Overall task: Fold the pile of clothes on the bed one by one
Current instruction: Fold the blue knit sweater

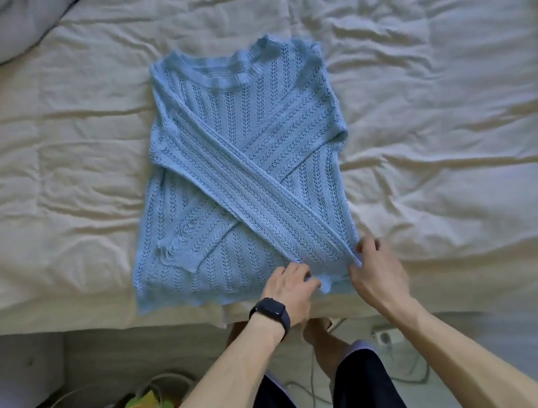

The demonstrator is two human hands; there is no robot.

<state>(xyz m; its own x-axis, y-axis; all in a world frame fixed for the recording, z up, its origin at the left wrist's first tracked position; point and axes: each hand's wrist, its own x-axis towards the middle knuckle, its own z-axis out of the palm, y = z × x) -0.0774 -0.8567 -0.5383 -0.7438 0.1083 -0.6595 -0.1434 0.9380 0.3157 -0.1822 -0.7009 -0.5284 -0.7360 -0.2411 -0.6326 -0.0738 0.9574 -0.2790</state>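
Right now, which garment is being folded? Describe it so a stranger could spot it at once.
Look at the wide bed with the creased cream sheet. In its middle lies a sweater, its hem at the near edge, where the left hand and right hand grip it. It is the only light blue open-knit piece, sleeves crossed over its front.

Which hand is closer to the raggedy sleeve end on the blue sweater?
Left. The left hand grips the hem just right of that cuff; the right hand pinches the other sleeve end, farther right.
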